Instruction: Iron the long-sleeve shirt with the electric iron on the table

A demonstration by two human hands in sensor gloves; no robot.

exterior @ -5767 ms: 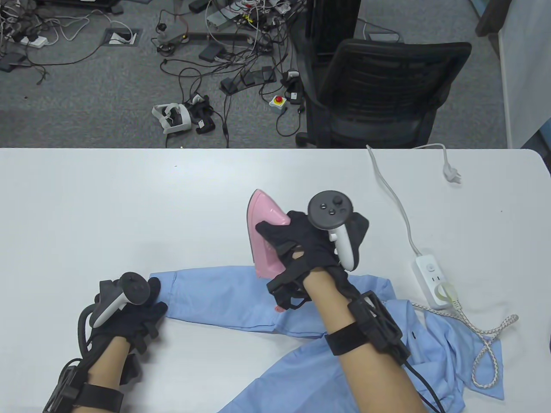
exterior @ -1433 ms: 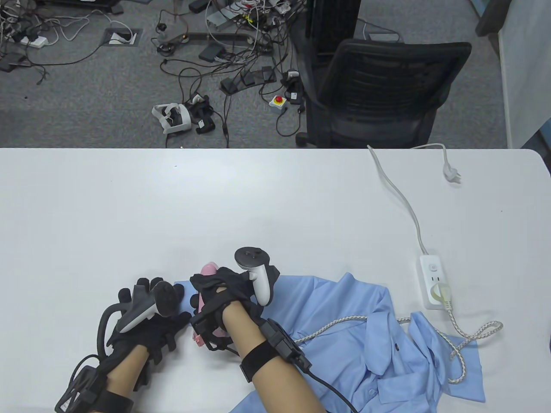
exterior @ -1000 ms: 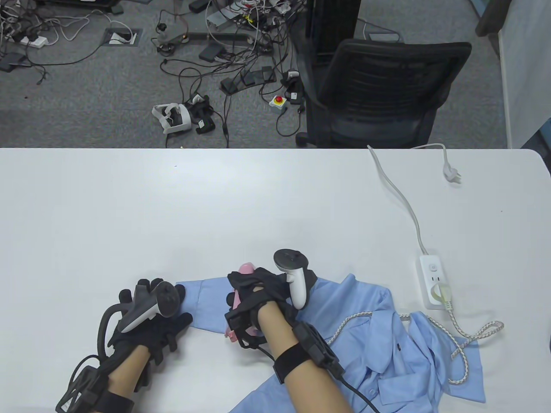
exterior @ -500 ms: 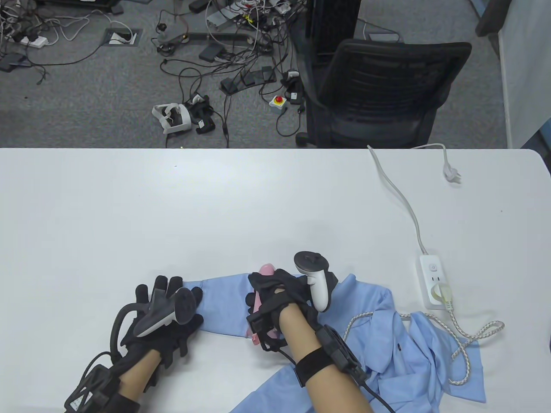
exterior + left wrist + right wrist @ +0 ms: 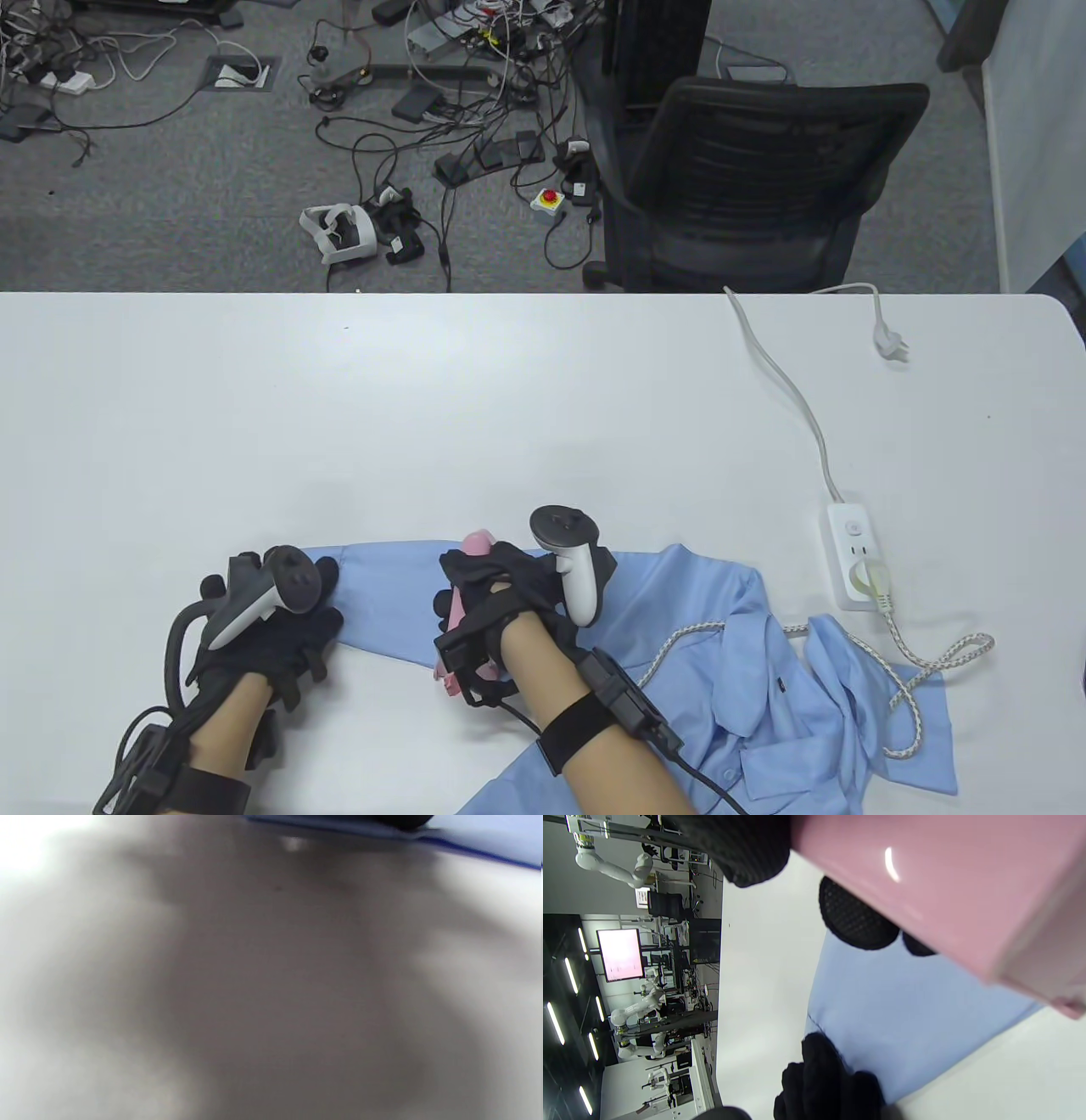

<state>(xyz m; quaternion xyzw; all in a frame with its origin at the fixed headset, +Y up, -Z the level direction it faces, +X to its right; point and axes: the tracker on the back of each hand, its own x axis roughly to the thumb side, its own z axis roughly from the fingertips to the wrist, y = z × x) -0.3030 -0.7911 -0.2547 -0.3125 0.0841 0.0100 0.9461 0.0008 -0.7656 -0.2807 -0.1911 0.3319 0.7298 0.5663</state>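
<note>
A light blue long-sleeve shirt (image 5: 764,679) lies at the near right of the white table (image 5: 424,407). One sleeve (image 5: 390,594) is stretched out to the left. My right hand (image 5: 501,586) grips the handle of the pink iron (image 5: 478,543), which rests on the middle of that sleeve. My left hand (image 5: 280,611) presses on the sleeve's cuff end. In the right wrist view the iron's pink body (image 5: 946,891) sits over the blue sleeve (image 5: 903,1005), and my left hand's fingers (image 5: 831,1077) lie on the cuff edge. The left wrist view is blurred and shows only a sleeve edge (image 5: 488,840).
A white power strip (image 5: 853,552) lies at the right with the iron's braided cord (image 5: 925,662) plugged in and looped over the shirt. Its own white cable (image 5: 789,390) ends in a loose plug (image 5: 891,344). A black office chair (image 5: 747,178) stands beyond the far edge.
My right hand slid the iron right along the sleeve, then back left toward the cuff. My left hand shifted right, then back left, and the cuff now lies further left.
</note>
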